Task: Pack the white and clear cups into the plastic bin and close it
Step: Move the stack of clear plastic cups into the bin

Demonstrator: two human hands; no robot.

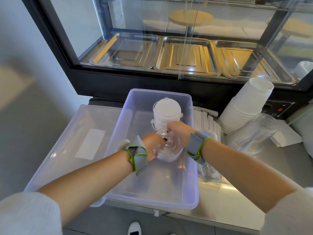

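A clear plastic bin stands open on the steel counter. Inside it, at the far end, stands a stack of white lidded cups. In front of that, a stack of clear cups is inside the bin, held from both sides: my left hand grips its left rim and my right hand grips its top right. The bin's lid lies flat to the left of the bin. To the right of the bin, a leaning stack of white cups and a tilted stack of clear cups rest on the counter.
A glass display case with steel trays rises right behind the bin. Wrapped straws or packets lie between the bin and the cup stacks. A wall runs along the left. The counter's front edge is near my body.
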